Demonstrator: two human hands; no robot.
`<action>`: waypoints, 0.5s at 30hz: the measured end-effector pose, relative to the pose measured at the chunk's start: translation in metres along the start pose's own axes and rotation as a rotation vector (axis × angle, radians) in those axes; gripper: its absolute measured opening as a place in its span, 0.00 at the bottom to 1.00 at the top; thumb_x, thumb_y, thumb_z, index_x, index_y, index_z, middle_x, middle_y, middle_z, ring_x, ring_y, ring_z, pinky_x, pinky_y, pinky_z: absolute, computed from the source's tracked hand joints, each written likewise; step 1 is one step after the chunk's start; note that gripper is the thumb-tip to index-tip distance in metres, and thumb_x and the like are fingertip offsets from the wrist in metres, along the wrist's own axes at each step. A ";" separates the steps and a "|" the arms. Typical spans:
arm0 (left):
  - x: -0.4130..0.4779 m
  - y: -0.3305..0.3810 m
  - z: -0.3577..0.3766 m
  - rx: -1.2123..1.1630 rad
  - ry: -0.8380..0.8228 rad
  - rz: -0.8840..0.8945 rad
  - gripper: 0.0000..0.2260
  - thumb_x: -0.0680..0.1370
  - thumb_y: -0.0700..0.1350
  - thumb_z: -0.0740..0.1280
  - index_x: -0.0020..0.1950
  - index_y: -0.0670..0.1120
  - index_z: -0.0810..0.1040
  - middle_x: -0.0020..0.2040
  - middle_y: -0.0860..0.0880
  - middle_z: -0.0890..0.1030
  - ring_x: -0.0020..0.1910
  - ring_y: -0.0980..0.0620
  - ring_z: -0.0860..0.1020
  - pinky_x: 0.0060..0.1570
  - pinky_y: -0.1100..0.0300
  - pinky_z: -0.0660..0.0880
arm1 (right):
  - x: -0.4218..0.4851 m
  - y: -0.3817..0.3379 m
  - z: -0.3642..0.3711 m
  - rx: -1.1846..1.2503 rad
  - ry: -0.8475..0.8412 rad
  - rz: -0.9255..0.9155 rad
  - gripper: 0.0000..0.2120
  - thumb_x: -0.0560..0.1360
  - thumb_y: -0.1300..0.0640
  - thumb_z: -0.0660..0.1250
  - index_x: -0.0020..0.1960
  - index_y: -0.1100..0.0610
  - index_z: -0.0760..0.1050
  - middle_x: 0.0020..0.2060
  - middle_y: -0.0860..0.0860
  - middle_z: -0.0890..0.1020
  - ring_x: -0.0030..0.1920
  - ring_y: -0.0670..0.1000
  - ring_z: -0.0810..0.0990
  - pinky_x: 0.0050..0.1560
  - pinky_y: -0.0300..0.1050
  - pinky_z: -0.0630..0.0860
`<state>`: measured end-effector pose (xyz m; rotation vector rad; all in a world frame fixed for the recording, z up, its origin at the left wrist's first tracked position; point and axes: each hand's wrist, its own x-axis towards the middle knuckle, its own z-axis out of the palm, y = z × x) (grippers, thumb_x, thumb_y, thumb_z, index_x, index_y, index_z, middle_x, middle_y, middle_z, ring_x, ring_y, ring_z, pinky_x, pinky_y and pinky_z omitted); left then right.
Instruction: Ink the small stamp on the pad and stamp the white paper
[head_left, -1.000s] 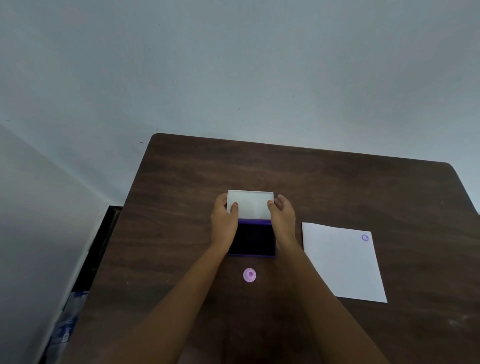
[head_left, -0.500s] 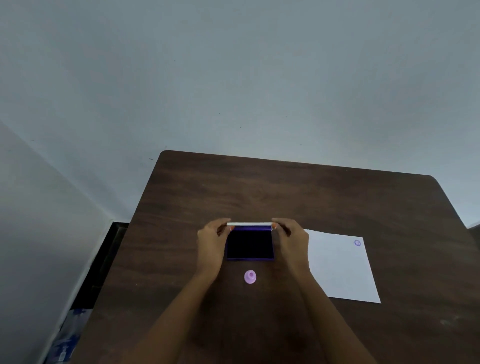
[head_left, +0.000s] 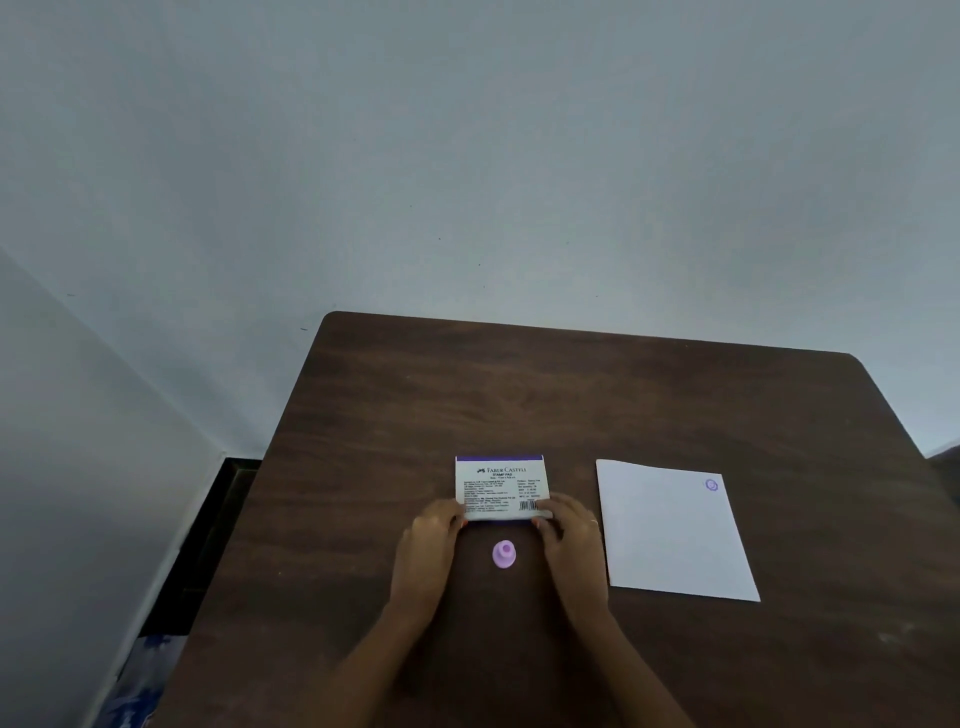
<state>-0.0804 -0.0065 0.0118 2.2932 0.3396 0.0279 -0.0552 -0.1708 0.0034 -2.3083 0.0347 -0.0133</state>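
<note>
The stamp pad (head_left: 500, 486) lies shut on the brown table (head_left: 571, 405), its white printed lid facing up. My left hand (head_left: 431, 540) holds its near left corner and my right hand (head_left: 569, 530) holds its near right corner. A small lilac stamp (head_left: 504, 554) stands on the table between my wrists, just in front of the pad, touched by neither hand. The white paper (head_left: 672, 535) lies to the right of my right hand, with one purple round stamp mark (head_left: 711, 485) near its far right corner.
A pale wall stands behind the table's far edge. Left of the table is a dark gap with the floor and a blue-patterned object (head_left: 137, 686) below. The table's left edge runs close to my left arm.
The pad's lid has swung down from open to fully shut over the dark ink surface. Both hands slid from the far corners to the near corners of the pad.
</note>
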 end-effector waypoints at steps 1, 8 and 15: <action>-0.001 -0.002 0.002 0.020 -0.002 0.020 0.06 0.75 0.39 0.64 0.51 0.43 0.78 0.52 0.43 0.81 0.50 0.45 0.79 0.49 0.54 0.73 | -0.002 0.002 0.001 -0.026 0.014 -0.019 0.10 0.72 0.66 0.67 0.52 0.60 0.78 0.57 0.58 0.79 0.58 0.56 0.75 0.59 0.45 0.70; -0.003 -0.008 0.005 0.130 -0.029 0.085 0.07 0.77 0.41 0.61 0.53 0.43 0.76 0.55 0.45 0.78 0.50 0.47 0.78 0.47 0.54 0.73 | -0.008 0.007 0.004 -0.240 0.039 -0.188 0.09 0.70 0.65 0.70 0.50 0.61 0.79 0.54 0.59 0.81 0.55 0.59 0.78 0.50 0.51 0.78; 0.001 0.002 0.006 0.223 0.091 0.201 0.11 0.77 0.42 0.63 0.57 0.42 0.75 0.61 0.42 0.76 0.60 0.47 0.74 0.60 0.54 0.69 | -0.003 0.006 0.001 -0.211 0.007 -0.096 0.13 0.76 0.55 0.62 0.59 0.56 0.73 0.64 0.57 0.73 0.65 0.56 0.70 0.64 0.51 0.68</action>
